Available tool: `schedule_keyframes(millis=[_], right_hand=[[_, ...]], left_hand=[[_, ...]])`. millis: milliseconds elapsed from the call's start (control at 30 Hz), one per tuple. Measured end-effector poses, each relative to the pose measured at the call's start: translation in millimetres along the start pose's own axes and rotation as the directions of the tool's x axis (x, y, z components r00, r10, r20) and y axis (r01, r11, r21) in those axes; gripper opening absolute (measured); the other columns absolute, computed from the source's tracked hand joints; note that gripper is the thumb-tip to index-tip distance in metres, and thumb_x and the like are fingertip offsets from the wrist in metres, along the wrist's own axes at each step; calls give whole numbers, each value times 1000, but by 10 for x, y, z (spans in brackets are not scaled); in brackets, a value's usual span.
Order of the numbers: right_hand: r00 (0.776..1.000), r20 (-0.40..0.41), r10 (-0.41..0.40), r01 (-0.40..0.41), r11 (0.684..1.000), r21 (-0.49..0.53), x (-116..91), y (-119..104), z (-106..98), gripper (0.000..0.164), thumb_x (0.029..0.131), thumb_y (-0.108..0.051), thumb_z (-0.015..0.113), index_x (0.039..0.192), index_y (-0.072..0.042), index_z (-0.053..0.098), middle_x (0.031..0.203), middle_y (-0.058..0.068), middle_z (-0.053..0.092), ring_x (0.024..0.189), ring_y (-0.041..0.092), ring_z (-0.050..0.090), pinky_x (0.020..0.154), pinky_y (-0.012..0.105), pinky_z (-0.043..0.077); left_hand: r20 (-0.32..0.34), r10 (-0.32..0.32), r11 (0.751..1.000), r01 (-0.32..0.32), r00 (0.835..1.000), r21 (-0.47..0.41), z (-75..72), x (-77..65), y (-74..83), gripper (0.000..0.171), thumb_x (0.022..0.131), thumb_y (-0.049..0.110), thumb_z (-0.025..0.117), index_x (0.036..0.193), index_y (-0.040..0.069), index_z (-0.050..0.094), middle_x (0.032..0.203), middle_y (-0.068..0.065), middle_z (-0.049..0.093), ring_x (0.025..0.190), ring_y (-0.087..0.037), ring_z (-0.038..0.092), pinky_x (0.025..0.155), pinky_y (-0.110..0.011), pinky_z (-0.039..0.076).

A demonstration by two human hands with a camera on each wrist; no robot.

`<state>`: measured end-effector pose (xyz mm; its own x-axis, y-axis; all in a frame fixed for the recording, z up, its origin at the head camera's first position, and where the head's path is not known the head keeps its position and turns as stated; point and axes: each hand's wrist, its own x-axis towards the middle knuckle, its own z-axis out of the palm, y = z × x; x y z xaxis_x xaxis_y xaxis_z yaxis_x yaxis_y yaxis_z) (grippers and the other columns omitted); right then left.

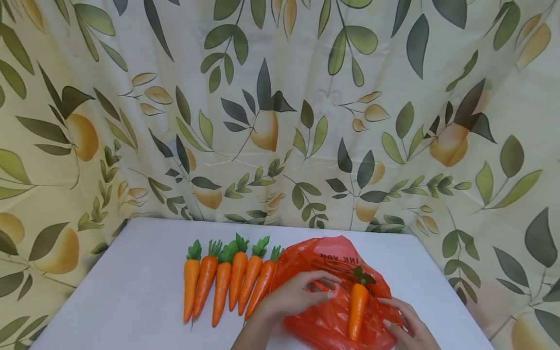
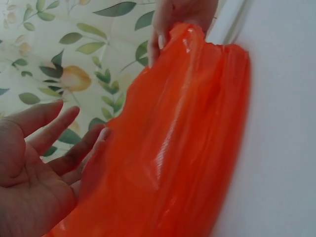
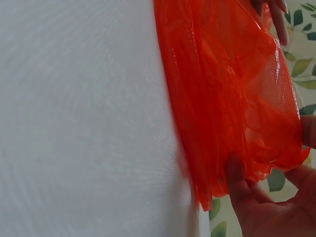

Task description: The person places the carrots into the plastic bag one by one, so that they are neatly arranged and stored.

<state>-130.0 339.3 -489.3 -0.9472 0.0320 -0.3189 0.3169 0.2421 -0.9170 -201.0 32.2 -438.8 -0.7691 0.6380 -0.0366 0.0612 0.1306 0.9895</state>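
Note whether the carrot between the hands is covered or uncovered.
Uncovered: in the head view the carrot shows bright, untinted orange, with nothing over it. In or on the red bag: cannot tell.

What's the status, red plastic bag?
Left hand relaxed, right hand touching red plastic bag. Green-topped orange carrot lies against it. No obstruction visible.

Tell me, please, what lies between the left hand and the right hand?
In the head view: a carrot and part of the red bag.

Crumpled, glossy red plastic bag (image 1: 325,316) on white table (image 1: 122,296), one leafy-topped orange carrot (image 1: 358,308) upon it
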Motion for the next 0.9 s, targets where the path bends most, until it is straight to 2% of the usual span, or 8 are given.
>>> schedule_keyframes(millis=[133, 333, 500, 667, 900], right_hand=[[1000, 25, -4, 4, 1000, -5, 10, -4, -28, 66, 101, -24, 69, 152, 2, 36, 154, 25, 16, 107, 35, 62, 84, 51, 59], [1000, 18, 19, -19, 1000, -2, 46, 9, -15, 70, 98, -27, 72, 152, 1, 38, 154, 26, 16, 105, 34, 62, 83, 51, 59], [999, -6, 44, -44, 999, -13, 86, 39, 7, 70, 95, -31, 75, 151, -2, 42, 155, 26, 17, 106, 35, 62, 83, 51, 59], [999, 8, 39, -39, 999, 10, 117, 85, -39, 66, 98, -24, 72, 151, 0, 41, 155, 26, 16, 106, 34, 63, 83, 51, 59], [997, 69, 46, -50, 997, 59, 165, 123, -77, 69, 97, -23, 71, 151, 3, 36, 154, 28, 12, 104, 34, 64, 84, 53, 58]], left_hand=[[-7, 24, 999, -24, 1000, -40, -78, -69, 52, 23, 101, 18, 68, 122, 24, 74, 113, 11, 68, 98, -12, 64, 81, -32, 57], [-74, 66, 985, -77, 995, -152, -266, -231, 48, 24, 102, 16, 66, 125, 20, 73, 115, 1, 70, 96, -23, 69, 85, -39, 58], [-127, 51, 978, -75, 991, -193, -465, -378, 18, 26, 104, 17, 63, 129, 15, 71, 117, -5, 71, 98, -27, 68, 85, -38, 57], [-179, 23, 985, -53, 984, -166, -676, -530, -73, 27, 105, 18, 62, 130, 12, 70, 117, -7, 70, 98, -26, 68, 88, -40, 56], [-298, -56, 988, 10, 953, -152, -1045, -869, -279, 32, 104, 24, 64, 133, 11, 68, 125, -12, 67, 108, -39, 63, 93, -46, 52]])
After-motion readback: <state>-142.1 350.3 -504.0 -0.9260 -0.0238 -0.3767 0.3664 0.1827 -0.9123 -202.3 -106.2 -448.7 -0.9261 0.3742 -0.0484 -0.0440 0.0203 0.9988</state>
